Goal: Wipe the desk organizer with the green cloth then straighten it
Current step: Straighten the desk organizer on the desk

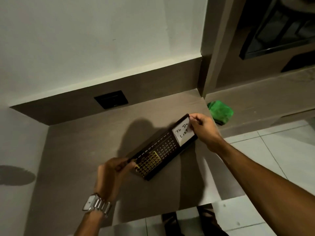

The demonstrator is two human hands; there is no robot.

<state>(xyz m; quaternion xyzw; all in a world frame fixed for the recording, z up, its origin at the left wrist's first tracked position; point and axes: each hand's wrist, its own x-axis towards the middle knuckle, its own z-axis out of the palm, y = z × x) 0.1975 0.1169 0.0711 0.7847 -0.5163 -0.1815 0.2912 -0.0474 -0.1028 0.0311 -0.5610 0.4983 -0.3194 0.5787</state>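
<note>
The desk organizer [163,149] is a long black box with a calendar grid on its face and a white "To Do List" card at its right end. It stands askew on the brown desk [81,150], running from lower left to upper right. My left hand [113,169] grips its lower left end. My right hand [203,127] pinches its upper right corner beside the card. The green cloth [220,111] lies crumpled on the lower ledge just past the desk's right edge, apart from both hands.
A black wall socket [110,99] sits in the brown backsplash behind the desk. A pillar [218,48] rises at the desk's back right corner. White floor tiles [265,150] lie to the right, and my feet show below the front edge.
</note>
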